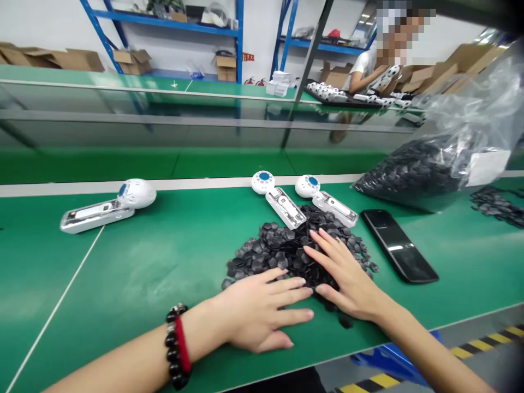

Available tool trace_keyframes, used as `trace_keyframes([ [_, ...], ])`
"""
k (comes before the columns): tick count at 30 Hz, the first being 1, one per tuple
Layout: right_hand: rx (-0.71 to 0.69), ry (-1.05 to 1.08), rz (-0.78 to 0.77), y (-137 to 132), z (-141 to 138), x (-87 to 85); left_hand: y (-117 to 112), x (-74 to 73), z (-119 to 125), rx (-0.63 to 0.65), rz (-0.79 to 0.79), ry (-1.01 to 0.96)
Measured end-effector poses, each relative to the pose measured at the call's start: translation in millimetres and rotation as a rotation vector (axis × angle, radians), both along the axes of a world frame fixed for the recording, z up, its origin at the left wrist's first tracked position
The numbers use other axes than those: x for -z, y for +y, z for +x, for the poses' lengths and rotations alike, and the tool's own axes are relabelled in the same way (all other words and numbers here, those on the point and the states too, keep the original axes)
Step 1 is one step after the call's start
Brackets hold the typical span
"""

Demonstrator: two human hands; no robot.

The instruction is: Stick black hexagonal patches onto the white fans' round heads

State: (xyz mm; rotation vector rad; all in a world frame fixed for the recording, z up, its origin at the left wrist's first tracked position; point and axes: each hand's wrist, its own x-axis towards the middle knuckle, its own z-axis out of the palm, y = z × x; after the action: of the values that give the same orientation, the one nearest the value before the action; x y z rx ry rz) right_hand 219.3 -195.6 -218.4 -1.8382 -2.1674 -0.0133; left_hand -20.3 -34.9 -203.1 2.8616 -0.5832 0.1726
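Observation:
A heap of small black hexagon-like pieces (pixel 282 251), perhaps rubber or plastic, lies on the green bench mat (pixel 135 273). My right hand (pixel 344 275) rests flat on the heap, its fingers spread. My left hand (pixel 262 311) lies at the heap's near edge, fingers apart and tips touching the pieces, with a black beaded bracelet (pixel 176 344) on the wrist. Neither hand holds anything. Two white handheld devices (pixel 285 207) (pixel 333 209) lie at the far side of the heap, one overlapping it.
A third white device (pixel 108 206) lies to the far left. A black phone (pixel 399 245) sits to the right, beside a clear plastic bag of black pieces (pixel 409 174). Beyond a glass partition (pixel 164 120), a person (pixel 364 73) works at another bench. Shelves and cardboard boxes stand behind.

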Motion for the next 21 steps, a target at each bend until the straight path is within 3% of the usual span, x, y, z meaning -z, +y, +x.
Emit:
trace_keyframes([
  [5, 0.091, 0.005, -0.059, 26, -49, -6.9, 22, -7.8, -34, -0.067, 0.079, -0.034],
  [11, 0.165, 0.061, -0.075, 77, -119, -12.1, 35, -11.7, -80, -0.272, 0.033, -0.337],
  [13, 0.137, 0.100, -0.054, 95, -135, -17.1, 35, -15.1, -89, -0.253, 0.042, -0.380],
  [17, 0.108, 0.191, 0.014, 94, -126, -33.3, 27, -33.3, -84, -0.156, 0.063, -0.372],
  [21, 0.099, 0.225, 0.094, 35, -73, -36.7, -3, -40.3, -49, -0.099, -0.054, -0.289],
])
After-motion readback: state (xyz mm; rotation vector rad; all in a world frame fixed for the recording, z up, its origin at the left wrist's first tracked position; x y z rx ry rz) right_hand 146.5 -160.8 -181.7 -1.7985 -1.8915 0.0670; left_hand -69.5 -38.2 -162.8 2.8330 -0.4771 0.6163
